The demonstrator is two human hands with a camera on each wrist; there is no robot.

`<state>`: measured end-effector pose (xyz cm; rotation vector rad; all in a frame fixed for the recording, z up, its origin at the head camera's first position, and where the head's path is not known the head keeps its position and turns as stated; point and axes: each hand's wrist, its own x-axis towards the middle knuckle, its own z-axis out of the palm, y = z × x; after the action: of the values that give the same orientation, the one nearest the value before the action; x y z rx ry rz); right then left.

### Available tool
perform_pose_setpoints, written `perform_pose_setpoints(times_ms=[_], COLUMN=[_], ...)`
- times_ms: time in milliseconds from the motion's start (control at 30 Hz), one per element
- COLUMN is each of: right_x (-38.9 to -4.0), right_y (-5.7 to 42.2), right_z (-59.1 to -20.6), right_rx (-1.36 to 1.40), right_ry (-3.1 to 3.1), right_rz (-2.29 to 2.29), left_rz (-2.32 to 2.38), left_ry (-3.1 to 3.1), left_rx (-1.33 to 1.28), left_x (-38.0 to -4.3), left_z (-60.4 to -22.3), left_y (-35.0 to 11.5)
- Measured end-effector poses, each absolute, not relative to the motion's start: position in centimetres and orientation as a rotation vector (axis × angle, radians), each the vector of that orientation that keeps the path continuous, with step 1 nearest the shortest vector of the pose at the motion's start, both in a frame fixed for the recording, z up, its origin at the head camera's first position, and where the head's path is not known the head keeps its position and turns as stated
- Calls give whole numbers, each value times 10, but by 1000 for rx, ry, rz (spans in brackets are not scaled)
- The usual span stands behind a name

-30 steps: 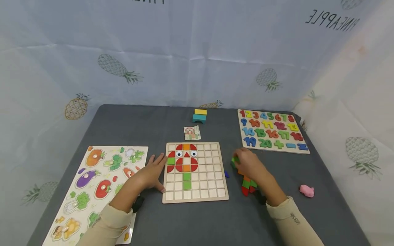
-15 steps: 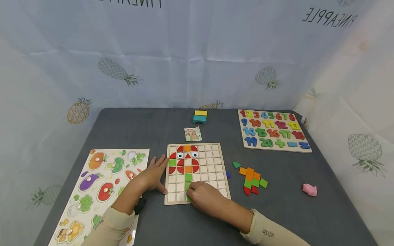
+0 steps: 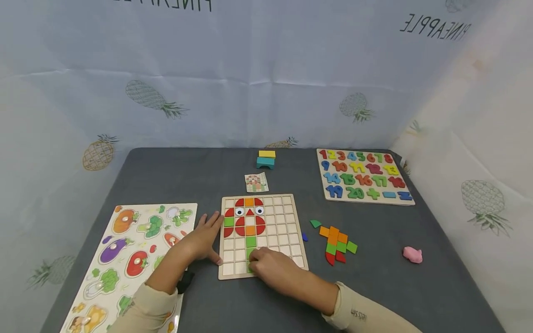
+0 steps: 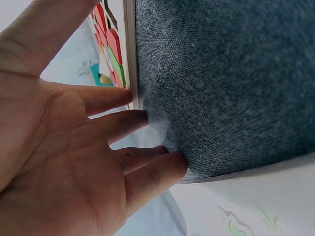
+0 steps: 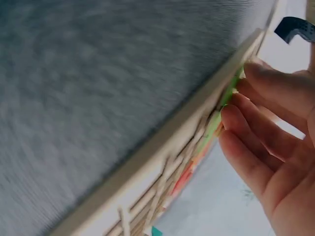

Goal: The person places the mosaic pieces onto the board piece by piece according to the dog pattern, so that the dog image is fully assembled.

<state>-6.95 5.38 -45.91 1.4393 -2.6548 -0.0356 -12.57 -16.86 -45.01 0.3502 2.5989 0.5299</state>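
A wooden grid board [image 3: 283, 217] lies in the middle of the dark table, with red, orange and green tiles and two eye tiles in its left part. My left hand [image 3: 201, 243] rests along the board's left edge, fingers spread; in the left wrist view its fingertips meet the wooden rim [image 4: 131, 49]. Over the lower cells, my right hand [image 3: 276, 269] pinches a green square tile [image 3: 250, 268] at the bottom of the green column. Seen from the right wrist, thumb and fingertips are at the green tile [image 5: 230, 91] on the board. The right hand partly covers the column.
Loose orange, green and red tiles [image 3: 333, 235] lie right of the board, near a green curved piece [image 3: 315, 223] and a blue piece [image 3: 305, 237]. A picture card [image 3: 256, 182], teal block [image 3: 265, 162], number puzzle [image 3: 361, 167], vegetable puzzle [image 3: 154, 226] and pink pig [image 3: 412, 255] surround it.
My right hand has come left from the loose tiles to the board's lower cells, bringing a green tile. Over the last half second it stays there. The left hand keeps its place.
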Motion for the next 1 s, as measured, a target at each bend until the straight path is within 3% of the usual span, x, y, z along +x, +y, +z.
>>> perform_pose_setpoints(times_ms=[200, 433, 533, 800, 1000], right_x=[-80, -109, -116, -122, -124], right_y=[74, 144, 169, 190, 156], right_z=[-444, -435, -435, -444, -429], right_rx=[1450, 661, 484, 512, 724], right_ry=[-2828, -3049, -3173, -3186, -3127], right_rz=[145, 100, 17, -103, 130], left_rz=[563, 548, 538, 555, 570], left_ry=[2586, 2590, 2592, 2583, 2592], left_rx=[340, 356, 367, 376, 374], left_x=[-126, -126, -127, -127, -125], left_z=[-454, -455, -454, -451, -452], left_y=[-172, -172, -172, -170, -172])
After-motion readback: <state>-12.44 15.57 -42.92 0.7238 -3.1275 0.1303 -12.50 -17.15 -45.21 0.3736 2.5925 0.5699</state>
